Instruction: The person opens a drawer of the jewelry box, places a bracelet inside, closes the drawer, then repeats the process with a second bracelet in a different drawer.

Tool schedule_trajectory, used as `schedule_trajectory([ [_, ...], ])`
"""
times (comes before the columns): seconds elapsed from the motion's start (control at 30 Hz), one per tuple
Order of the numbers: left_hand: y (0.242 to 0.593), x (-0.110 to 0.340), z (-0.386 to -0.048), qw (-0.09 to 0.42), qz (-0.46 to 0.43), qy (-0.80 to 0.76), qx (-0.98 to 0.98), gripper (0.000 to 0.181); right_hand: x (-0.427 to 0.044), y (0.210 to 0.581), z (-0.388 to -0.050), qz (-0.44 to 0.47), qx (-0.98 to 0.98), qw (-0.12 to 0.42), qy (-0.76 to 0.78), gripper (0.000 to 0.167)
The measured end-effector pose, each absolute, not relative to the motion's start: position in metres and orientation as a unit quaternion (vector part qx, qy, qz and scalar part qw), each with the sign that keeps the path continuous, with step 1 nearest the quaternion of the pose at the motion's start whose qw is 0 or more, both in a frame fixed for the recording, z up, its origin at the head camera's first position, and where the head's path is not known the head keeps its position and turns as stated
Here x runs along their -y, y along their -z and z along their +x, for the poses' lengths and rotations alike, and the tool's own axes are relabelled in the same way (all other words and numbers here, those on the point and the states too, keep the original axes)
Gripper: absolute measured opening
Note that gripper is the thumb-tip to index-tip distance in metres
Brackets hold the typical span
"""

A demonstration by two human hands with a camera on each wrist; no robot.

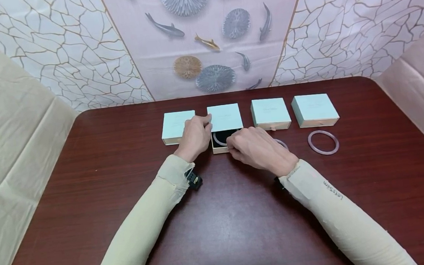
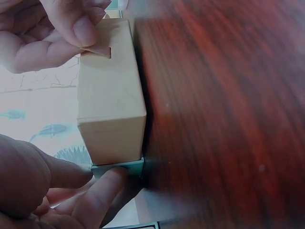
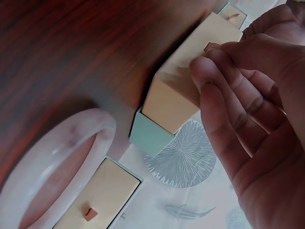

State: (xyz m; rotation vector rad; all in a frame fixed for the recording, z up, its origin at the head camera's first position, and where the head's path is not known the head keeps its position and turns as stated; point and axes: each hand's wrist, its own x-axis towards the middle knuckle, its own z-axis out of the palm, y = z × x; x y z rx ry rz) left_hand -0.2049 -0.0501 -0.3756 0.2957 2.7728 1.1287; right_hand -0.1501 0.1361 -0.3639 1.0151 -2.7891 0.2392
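A mint-green slide-out jewelry box [image 1: 225, 117] stands at the table's far side, its cream drawer [image 1: 219, 150] partly pulled out toward me. A pale bangle [image 1: 217, 140] lies on the drawer's dark lining, partly hidden by my right hand. My left hand [image 1: 195, 135] holds the box's green sleeve at its left side; the left wrist view shows thumb and fingers against the sleeve [image 2: 131, 167]. With thumb and fingers, my right hand [image 1: 256, 147] pinches the small pull tab [image 2: 101, 50] on the drawer front.
One matching box [image 1: 173, 125] stands to the left, partly behind my left hand. Two more closed boxes, one nearer [image 1: 270, 111] and one at far right [image 1: 315, 107], stand to the right. Before them lie a pale lilac bangle [image 1: 324, 153] and another bangle [image 1: 282, 143], partly covered by my right hand.
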Motion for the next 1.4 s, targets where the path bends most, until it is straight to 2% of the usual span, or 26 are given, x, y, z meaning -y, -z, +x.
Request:
schedule_trajectory([
  [0.43, 0.3757, 0.0491, -0.2049, 0.070, 0.095, -0.363, -0.924, 0.042, -0.1344, 0.3598, -0.1527, 0.333, 0.938, 0.050, -0.086, 0.033],
  [1.4, 0.3751, 0.0499, -0.2052, 0.064, 0.105, -0.361, -0.924, 0.042, -0.1329, 0.3629, -0.1583, 0.323, 0.940, 0.069, -0.085, 0.032],
])
